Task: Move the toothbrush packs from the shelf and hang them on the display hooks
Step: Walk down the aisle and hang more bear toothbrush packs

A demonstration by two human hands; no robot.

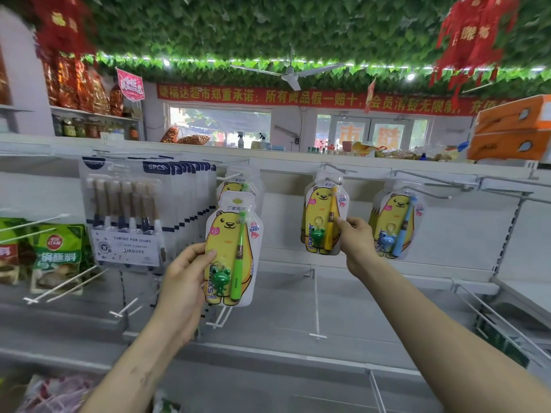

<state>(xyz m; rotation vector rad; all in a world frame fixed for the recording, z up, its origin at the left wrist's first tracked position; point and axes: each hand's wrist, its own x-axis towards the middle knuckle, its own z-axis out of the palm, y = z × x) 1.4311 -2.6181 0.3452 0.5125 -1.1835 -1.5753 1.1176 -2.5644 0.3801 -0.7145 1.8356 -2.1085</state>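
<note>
We read "6PCS" in white on the navy header of the multi-brush pack [125, 216], and "CARING FOR GUMS" above "YIKOJIFE" on its white card [126, 247]. The green toothbrush pack [229, 234] carries "BABY" at its right edge, "3-12" in a pink badge and "sxwm" on the brush handle. The yellow toothbrush pack [320, 210] shows "BABY" and, running up its left side, "SXWM". On the red banner [268, 98] we make out "超市郑重承诺:所有商品假一赔十". The label on the green bag [58, 251] is too blurred for us to read.
</note>
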